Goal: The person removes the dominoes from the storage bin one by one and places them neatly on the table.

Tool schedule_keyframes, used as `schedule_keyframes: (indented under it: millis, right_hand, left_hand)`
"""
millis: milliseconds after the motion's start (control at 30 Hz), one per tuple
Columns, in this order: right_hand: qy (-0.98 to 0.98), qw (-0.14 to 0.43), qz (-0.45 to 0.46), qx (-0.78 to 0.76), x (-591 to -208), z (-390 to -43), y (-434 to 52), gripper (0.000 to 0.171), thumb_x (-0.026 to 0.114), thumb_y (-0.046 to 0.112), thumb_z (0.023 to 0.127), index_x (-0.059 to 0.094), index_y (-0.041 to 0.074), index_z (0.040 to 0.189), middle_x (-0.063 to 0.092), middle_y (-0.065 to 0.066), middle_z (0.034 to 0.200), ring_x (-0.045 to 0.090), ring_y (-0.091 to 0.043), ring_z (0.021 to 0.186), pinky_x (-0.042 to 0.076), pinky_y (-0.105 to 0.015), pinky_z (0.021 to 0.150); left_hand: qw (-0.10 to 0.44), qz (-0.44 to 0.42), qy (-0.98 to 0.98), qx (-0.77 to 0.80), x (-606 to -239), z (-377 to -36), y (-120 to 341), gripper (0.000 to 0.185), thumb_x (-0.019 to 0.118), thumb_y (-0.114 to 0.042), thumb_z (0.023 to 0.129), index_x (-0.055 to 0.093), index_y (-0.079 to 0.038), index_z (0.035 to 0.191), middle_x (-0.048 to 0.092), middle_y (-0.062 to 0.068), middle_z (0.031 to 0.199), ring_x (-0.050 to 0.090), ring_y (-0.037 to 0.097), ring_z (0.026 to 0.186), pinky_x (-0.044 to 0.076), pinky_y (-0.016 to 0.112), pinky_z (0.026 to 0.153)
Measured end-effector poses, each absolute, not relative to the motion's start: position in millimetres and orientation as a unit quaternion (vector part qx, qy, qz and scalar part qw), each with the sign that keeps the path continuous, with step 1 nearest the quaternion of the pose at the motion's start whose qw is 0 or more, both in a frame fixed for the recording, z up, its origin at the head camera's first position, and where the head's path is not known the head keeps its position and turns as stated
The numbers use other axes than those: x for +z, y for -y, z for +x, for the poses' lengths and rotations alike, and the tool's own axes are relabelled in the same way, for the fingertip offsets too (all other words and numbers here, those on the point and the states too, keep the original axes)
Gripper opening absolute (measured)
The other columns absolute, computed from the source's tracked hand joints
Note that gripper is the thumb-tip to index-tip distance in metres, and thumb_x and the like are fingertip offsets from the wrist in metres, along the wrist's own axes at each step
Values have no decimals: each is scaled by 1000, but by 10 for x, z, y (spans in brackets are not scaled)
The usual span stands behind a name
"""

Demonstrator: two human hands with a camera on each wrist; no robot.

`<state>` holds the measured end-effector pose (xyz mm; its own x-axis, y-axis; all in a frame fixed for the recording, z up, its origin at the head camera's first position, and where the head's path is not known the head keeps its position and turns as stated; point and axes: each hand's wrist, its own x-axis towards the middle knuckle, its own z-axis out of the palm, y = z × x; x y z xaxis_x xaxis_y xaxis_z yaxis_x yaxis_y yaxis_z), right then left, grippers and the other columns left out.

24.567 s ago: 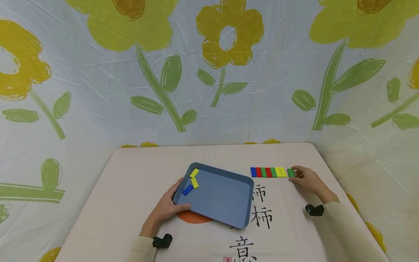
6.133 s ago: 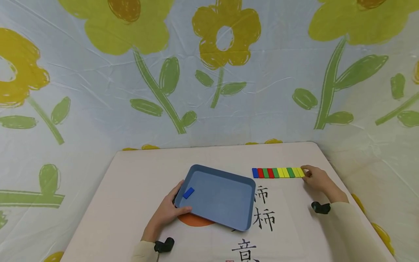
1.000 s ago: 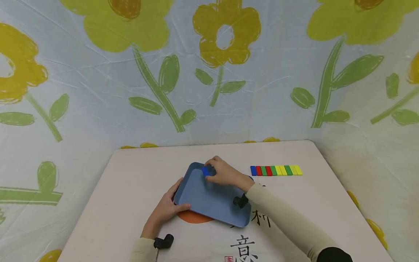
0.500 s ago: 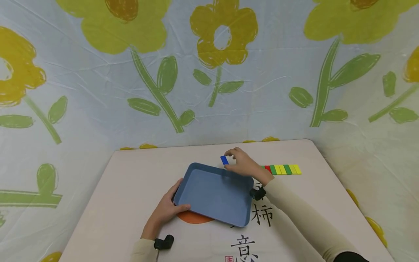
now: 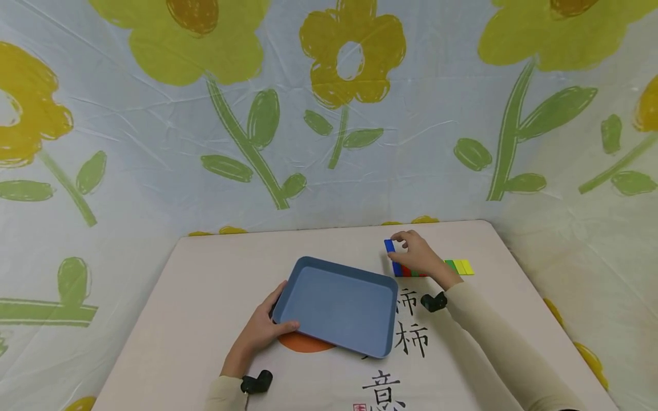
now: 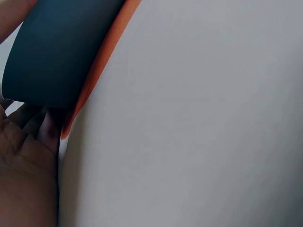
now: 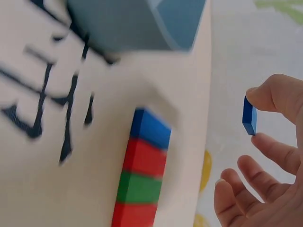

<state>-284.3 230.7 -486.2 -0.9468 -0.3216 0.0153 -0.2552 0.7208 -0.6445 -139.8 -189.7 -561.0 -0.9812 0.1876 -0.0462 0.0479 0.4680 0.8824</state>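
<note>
From the head camera, the right hand [image 5: 418, 254] hangs above the left end of the row of coloured blocks [image 5: 457, 267] on the desk [image 5: 216, 268], its grip pinching a small blue block [image 5: 389, 246] between thumb and fingertips, clear of the surface. The left hand [image 5: 259, 331] grips the near left corner of the blue tray [image 5: 336, 305], thumb over the rim.

At the left wrist, the tray's dark underside [image 6: 57, 52] sits against the fingers [image 6: 33, 132], an orange patch [image 6: 102, 66] showing under it.

At the right wrist, the blue block [image 7: 249, 116] is pinched edge-on by thumb and forefinger, beside the row's end where blue, red and green blocks [image 7: 144, 165] lie touching one another.
</note>
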Motion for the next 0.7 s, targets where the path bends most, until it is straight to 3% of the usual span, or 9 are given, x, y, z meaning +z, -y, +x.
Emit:
schedule_keyframes:
  millis: [500,700]
  right_hand:
    - [-945,35,-125,-300,-5002,-2818,-2938,49,74,27,94,63,-2,132,54,-32,135,51,-49,124,45,-67,104]
    - [-951,33,-125,-280,-5014,-2753,-3228,50,76,27,93,63,-5,130,55,-35,132,53,-52,122,45,-69,101]
  left_hand:
    - [71,74,-847,522,-5596,-1399,1885,108,89,-33,79,25,-24,165,28,7,170,28,34,156,30,61,122]
    - [78,69,-842,529,-5594,-1400,1879,108,89,-33,80,24,-27,165,27,6,170,27,33,156,30,60,122]
